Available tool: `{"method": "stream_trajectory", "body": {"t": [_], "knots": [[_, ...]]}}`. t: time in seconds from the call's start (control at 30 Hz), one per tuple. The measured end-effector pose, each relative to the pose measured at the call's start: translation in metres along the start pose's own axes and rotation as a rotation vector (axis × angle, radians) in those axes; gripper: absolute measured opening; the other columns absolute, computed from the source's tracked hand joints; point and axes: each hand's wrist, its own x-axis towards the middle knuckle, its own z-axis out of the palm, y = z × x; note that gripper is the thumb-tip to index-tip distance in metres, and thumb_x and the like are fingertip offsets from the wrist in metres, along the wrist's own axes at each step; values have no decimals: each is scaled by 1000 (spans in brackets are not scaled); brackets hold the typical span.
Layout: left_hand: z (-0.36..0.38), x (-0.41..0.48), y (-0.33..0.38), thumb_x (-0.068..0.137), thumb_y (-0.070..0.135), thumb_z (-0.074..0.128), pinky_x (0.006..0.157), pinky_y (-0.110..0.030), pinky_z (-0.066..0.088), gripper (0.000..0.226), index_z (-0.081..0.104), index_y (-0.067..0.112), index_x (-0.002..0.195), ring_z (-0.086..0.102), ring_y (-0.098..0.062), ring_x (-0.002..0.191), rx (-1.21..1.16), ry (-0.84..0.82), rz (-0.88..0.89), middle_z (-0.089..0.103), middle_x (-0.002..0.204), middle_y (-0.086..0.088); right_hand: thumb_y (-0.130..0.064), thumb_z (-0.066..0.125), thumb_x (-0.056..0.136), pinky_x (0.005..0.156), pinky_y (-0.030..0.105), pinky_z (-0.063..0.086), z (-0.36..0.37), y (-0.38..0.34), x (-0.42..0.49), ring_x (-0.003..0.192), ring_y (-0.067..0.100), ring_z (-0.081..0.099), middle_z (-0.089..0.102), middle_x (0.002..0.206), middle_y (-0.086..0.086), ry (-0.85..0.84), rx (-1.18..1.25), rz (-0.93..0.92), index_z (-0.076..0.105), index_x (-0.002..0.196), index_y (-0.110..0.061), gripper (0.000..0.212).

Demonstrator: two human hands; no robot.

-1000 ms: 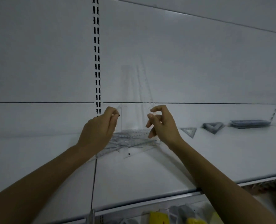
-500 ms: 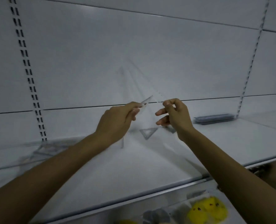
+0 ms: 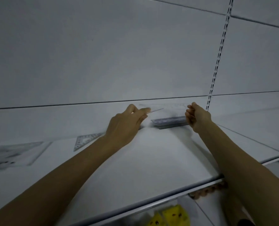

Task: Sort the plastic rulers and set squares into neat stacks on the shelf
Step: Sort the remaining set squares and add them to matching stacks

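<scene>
Directly beyond both hands, the ruler stack (image 3: pixel 169 122) lies lengthwise left-to-right; left hand (image 3: pixel 127 124) and right hand (image 3: pixel 196 116) pinch a clear ruler (image 3: pixel 166 107) above it.

A clear ruler (image 3: pixel 166 106), barely visible, is held level above the grey stack (image 3: pixel 169 121) at 12 o'clock. A set square (image 3: pixel 85 141) lies flat at 9; a blurred pile (image 3: pixel 13 154) beyond it.

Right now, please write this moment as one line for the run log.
left hand: pinching clear ruler | right hand: on its other end | position: above ruler stack | shelf: set square at left
</scene>
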Motion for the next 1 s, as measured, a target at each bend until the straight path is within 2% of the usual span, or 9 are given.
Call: {"method": "stream_trajectory", "body": {"t": [0.07, 0.2, 0.33, 0.5, 0.63, 0.7, 0.77, 0.87, 1.0], "knots": [[4, -3, -8, 92, 29, 56, 49, -22, 31, 35, 57, 26, 127, 47, -21, 49, 151, -30, 81, 61, 102, -6, -22, 53, 94, 35, 11, 32, -5, -4, 25, 28, 6, 42, 47, 34, -7, 30, -93, 48, 56, 72, -12, 25], [0, -16, -26, 75, 25, 76, 41, -13, 7, 52, 60, 22, 125, 28, -9, 49, 324, -116, 174, 61, 99, -11, -8, 60, 88, 32, 14, 40, -10, -3, 61, 25, 7, 47, 49, 29, -1, 133, -227, 24, 52, 68, -6, 22], [2, -16, -32, 69, 17, 82, 38, -11, 14, 62, 59, 18, 126, 32, -8, 46, 303, -149, 117, 60, 101, -13, -3, 58, 87, 34, 17, 45, -15, 12, 79, 29, 8, 53, 57, 36, 4, 196, -353, -20, 55, 70, -2, 18], [5, -14, -32, 62, 17, 85, 47, -4, 0, 58, 66, 14, 117, 28, -4, 47, 323, -158, 104, 63, 95, -13, -1, 54, 87, 40, 22, 50, -7, 20, 84, 34, 11, 57, 65, 64, 12, 196, -440, -143, 55, 65, -3, 21], [4, -15, -35, 64, 15, 84, 44, -4, 5, 56, 65, 13, 118, 33, -6, 44, 299, -177, 75, 63, 96, -14, -9, 57, 85, 66, 37, 56, -5, 28, 81, 65, 23, 64, 69, 83, 14, 214, -651, -310, 64, 84, -4, 8], [2, -15, -36, 67, 13, 82, 43, -6, 10, 56, 64, 14, 120, 43, -11, 41, 280, -178, 59, 63, 99, -13, -22, 60, 83, 73, 35, 51, -3, 29, 74, 79, 21, 60, 66, 89, 4, 239, -828, -505, 62, 91, -15, 11], [0, -15, -36, 66, 12, 83, 43, -6, 9, 58, 63, 14, 120, 43, -10, 41, 285, -154, 71, 63, 99, -13, -33, 60, 84, 71, 31, 47, 2, 31, 63, 75, 16, 57, 63, 82, -3, 102, -980, -711, 62, 87, -20, 14], [-3, -17, -35, 64, 10, 83, 44, -5, 4, 56, 66, 12, 117, 31, -6, 46, 288, -111, 87, 64, 96, -15, -41, 58, 87, 67, 31, 47, 14, 39, 51, 71, 17, 58, 64, 76, -1, -163, -1301, -805, 65, 79, -16, 27], [-9, -18, -32, 85, 15, 65, 50, -16, 27, 52, 51, 20, 135, 38, -8, 63, 215, -119, -106, 55, 121, -8, -29, 49, 92, 62, 29, 43, 24, 37, 46, 68, 23, 56, 67, 80, 8, -89, -1616, -814, 64, 82, -11, 25]]}}
